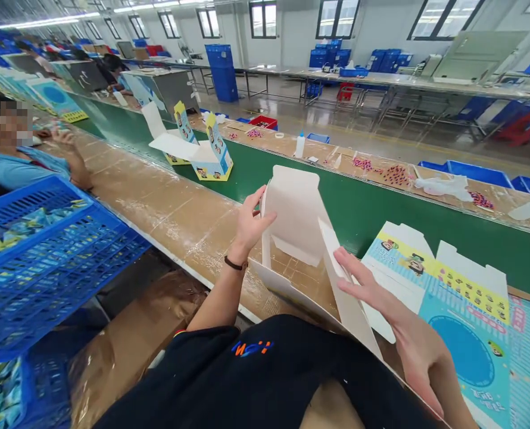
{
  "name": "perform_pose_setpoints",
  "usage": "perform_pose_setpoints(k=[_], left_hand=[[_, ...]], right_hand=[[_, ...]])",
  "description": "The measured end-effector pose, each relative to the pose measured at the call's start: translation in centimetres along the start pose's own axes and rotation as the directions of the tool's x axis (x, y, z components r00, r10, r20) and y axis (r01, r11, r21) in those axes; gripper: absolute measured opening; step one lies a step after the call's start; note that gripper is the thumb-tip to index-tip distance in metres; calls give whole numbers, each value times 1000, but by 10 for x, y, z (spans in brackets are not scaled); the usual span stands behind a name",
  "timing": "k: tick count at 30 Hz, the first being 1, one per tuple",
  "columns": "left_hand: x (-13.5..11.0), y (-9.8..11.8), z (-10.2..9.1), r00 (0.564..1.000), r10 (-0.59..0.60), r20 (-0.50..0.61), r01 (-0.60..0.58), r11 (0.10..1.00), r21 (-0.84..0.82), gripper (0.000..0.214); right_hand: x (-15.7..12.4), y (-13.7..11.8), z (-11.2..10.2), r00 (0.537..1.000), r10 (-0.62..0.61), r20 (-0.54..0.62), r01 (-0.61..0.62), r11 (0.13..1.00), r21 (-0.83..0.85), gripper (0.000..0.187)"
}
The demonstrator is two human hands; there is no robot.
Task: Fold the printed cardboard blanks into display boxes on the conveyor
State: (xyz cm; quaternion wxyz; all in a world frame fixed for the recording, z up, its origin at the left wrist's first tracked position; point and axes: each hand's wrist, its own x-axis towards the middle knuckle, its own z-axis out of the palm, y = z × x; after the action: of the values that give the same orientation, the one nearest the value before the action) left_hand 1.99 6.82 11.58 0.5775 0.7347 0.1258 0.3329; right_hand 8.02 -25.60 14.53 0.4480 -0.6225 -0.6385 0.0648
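A partly folded cardboard display box (292,208) stands in front of me, its white inside facing up and its panels upright around an open middle. My left hand (249,226) grips its left panel, thumb on the inner side and fingers behind the edge. Against the right panel lies my right hand (390,304), with the index and middle fingers over the top edge; its thumb is hidden. Flat printed box blanks (465,298) in blue and yellow with cartoon figures lie to the right, close to my right hand.
Assembled display boxes (214,161) stand on the green conveyor belt (256,173). Blue crates (55,250) with small packets are at my left, beside a seated person (19,143). Across the belt are a white bottle (299,145), piles of small beads (396,174) and a red tray (263,123).
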Motion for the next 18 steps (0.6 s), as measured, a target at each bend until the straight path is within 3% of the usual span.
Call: perform_pose_setpoints(k=[2, 4, 7, 12, 16, 18], left_hand=[[-4, 3, -4, 992, 26, 125, -14, 995, -95, 75], [-7, 8, -10, 955, 62, 291, -5, 981, -193, 76], [-9, 14, -17, 889, 113, 443, -30, 981, -191, 77], [-11, 6, -20, 895, 66, 442, -34, 996, -79, 84], [-14, -10, -18, 927, 63, 371, -42, 997, -64, 82], [-12, -17, -16, 937, 64, 345, -68, 998, -3, 78]], right_hand=[[2, -8, 10, 986, 42, -162, -61, 992, -115, 63], [5, -3, 18, 954, 63, -292, -130, 967, -217, 43], [14, 19, 26, 944, 109, -310, -211, 925, -315, 43], [40, 52, 30, 914, 116, -388, -272, 886, -376, 51], [56, 69, 26, 949, 54, -309, -192, 880, -434, 59], [58, 78, 24, 945, 74, -317, -217, 869, -444, 70]])
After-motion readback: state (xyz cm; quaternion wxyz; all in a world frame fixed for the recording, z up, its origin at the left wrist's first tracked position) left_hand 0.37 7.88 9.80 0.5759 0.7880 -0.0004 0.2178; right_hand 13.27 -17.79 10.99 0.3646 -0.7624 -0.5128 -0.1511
